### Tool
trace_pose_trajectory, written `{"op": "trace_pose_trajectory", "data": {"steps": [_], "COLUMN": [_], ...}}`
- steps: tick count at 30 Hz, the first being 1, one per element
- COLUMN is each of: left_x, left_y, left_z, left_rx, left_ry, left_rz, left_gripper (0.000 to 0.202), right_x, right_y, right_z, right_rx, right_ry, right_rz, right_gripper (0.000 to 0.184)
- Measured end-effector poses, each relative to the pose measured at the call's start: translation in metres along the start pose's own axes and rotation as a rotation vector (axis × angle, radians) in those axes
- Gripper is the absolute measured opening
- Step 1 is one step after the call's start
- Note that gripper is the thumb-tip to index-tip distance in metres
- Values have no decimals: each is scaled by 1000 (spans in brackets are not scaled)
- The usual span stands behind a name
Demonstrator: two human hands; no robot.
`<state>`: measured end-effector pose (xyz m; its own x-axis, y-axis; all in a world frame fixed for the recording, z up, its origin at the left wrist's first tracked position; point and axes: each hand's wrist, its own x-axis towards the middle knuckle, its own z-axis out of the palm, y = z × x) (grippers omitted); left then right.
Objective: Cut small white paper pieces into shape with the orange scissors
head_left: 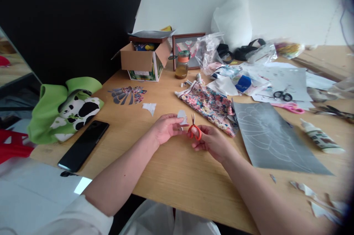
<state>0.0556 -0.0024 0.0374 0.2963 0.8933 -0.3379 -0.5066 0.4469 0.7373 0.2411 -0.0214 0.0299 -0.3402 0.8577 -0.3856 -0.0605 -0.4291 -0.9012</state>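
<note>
My left hand (167, 129) pinches a small pale cut piece (181, 115) between thumb and fingers; whether it is paper or fabric I cannot tell. Right beside it, my right hand (210, 140) has its fingers in the orange handles of small scissors (194, 130), blades pointing up and away from me. The blades are close to the pale piece but look apart from it. Beyond my hands lies a folded floral cloth (208, 105). A white scrap (149, 108) rests on the table to the left, in front of a fan of grey and floral cut pieces (127, 95).
On the right lie a grey sheet with white petal lines (273, 137), a glue bottle (322, 137), pink scissors (290, 107) and black-handled scissors (282, 95). A phone (83, 146) and green panda bag (66, 108) are left. An open box (143, 60) and jar (181, 66) stand behind.
</note>
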Motion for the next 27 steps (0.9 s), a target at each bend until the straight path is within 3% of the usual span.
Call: {"op": "trace_pose_trajectory", "data": {"steps": [5, 15, 27], "left_x": [1, 1, -3], "left_y": [7, 4, 5], "left_z": [-2, 1, 5], "left_rx": [155, 222, 283], "left_ry": [125, 116, 122], "left_rz": [89, 128, 148], "left_gripper": [10, 10, 13], "right_x": [-3, -5, -6], "right_y": [1, 0, 2], "right_z": [4, 5, 8], "right_rx": [8, -293, -232], "right_ry": [-99, -102, -161], "right_rz": [4, 10, -6], "right_gripper": [49, 54, 51]}}
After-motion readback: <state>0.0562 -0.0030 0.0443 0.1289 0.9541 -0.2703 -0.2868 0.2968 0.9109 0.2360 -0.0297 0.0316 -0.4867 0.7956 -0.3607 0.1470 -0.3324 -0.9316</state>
